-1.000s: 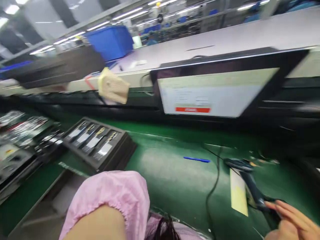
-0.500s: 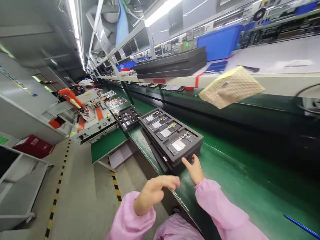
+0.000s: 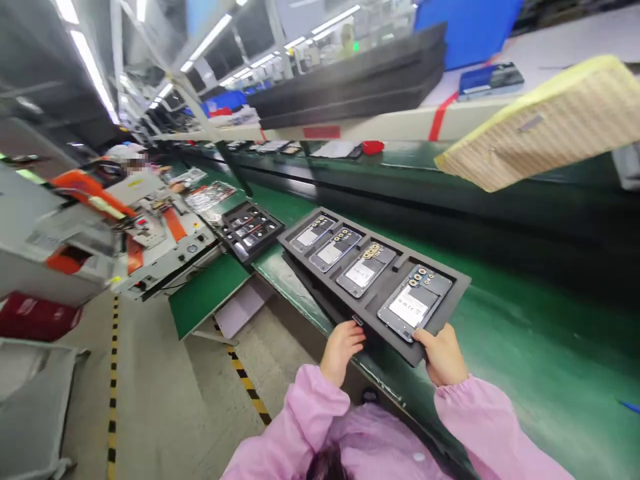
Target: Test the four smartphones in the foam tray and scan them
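Note:
A black foam tray holds several phone-like units with white labels and gold rings, and it lies over more black trays at the green bench's edge. My right hand grips its near right corner, thumb on top beside the nearest unit and fingers hidden underneath. Against the long front side, near a small slot, is my left hand, its fingers slightly apart; nothing shows in it.
Another black tray with parts sits farther left on the green bench. Beyond it stands a machine with orange parts. A yellow-edged board juts from the shelf at upper right. A person is in the far left background.
My right hand has gone from beside the stack to gripping the top tray's corner. My left hand has come up to its front side. The top tray now extends farther right, and the view has shifted.

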